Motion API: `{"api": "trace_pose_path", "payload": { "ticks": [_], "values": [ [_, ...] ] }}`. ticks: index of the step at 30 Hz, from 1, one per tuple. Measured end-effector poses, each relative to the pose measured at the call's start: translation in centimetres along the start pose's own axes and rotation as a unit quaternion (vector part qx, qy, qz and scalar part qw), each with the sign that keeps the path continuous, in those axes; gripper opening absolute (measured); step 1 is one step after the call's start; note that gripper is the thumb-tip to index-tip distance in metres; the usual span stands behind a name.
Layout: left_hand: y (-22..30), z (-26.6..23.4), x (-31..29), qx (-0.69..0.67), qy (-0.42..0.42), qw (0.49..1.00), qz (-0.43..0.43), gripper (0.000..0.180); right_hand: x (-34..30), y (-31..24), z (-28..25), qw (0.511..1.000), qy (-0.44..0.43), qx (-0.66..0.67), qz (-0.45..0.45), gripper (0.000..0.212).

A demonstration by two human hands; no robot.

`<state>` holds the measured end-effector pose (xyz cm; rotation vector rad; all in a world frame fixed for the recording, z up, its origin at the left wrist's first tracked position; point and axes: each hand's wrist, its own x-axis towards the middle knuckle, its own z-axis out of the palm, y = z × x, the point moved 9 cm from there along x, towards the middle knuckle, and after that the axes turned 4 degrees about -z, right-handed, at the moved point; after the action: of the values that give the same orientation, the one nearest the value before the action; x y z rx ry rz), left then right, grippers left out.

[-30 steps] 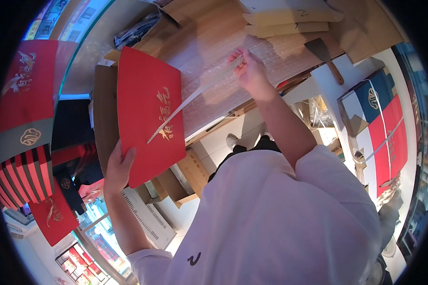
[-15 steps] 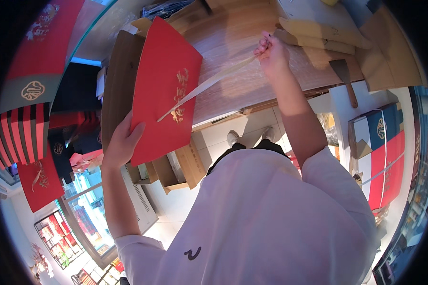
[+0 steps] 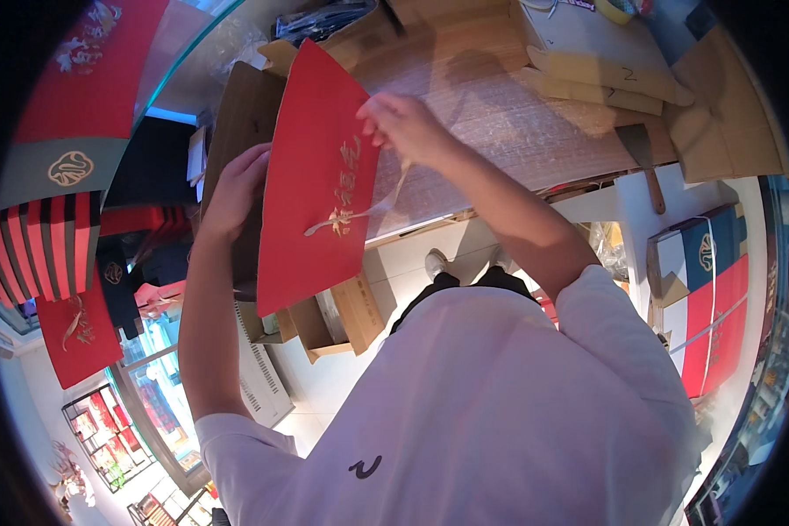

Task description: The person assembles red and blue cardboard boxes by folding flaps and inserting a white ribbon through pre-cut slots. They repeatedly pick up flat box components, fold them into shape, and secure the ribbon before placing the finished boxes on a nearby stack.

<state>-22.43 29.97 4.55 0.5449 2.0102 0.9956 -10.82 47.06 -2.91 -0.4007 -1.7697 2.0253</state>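
Observation:
A red gift bag (image 3: 316, 184) with gold lettering stands tilted in front of me, left of the middle. My left hand (image 3: 241, 188) is closed at its left edge, with part of the fingers hidden by the red panel. My right hand (image 3: 403, 130) is closed at the bag's upper right edge, fingertips against it. From under that hand a pale ribbon (image 3: 399, 188) hangs slack and runs back to the bag's front. Directly behind the bag and my left hand rises a brown cardboard piece (image 3: 237, 114).
A wooden table (image 3: 465, 105) spreads ahead, bearing a scraper (image 3: 642, 162) and brown paper packets (image 3: 600, 74). Tied red and blue bags (image 3: 710, 324) stand right. At left are striped red-black boxes (image 3: 48, 241) and a hanging red bag (image 3: 77, 337). An open carton (image 3: 337, 316) sits below.
My right hand has moved left and down to the bag's edge, and the ribbon that was pulled taut now sags. My left hand has shifted up along the bag.

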Motion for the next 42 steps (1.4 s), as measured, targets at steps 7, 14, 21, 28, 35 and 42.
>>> {"api": "trace_pose_path", "payload": {
  "ticks": [7,14,21,28,35,42],
  "values": [
    [1.6,3.6,3.6,-0.071,-0.051,0.996,-0.018,0.031,1.9,-0.8,3.8,0.984,0.051,-0.105,-0.136,0.023],
    [0.6,3.6,4.4,0.024,-0.060,0.997,0.035,0.033,1.0,2.1,4.1,0.993,0.042,-0.078,-0.077,0.023],
    [1.1,4.0,4.1,0.027,-0.061,0.996,0.062,0.032,1.0,0.2,4.1,0.987,0.044,-0.080,-0.133,0.021],
    [0.7,4.0,4.6,-0.003,-0.076,0.995,0.063,0.030,1.5,-0.2,3.8,0.984,0.048,-0.109,-0.132,0.021],
    [0.4,4.3,4.8,-0.066,-0.119,0.988,0.067,0.030,1.7,-2.6,4.0,0.950,0.000,-0.272,-0.153,0.023],
    [-0.1,4.8,5.4,-0.124,-0.138,0.982,0.044,0.031,2.4,-2.8,4.2,0.940,-0.067,-0.308,-0.128,0.025]
  ]
}}
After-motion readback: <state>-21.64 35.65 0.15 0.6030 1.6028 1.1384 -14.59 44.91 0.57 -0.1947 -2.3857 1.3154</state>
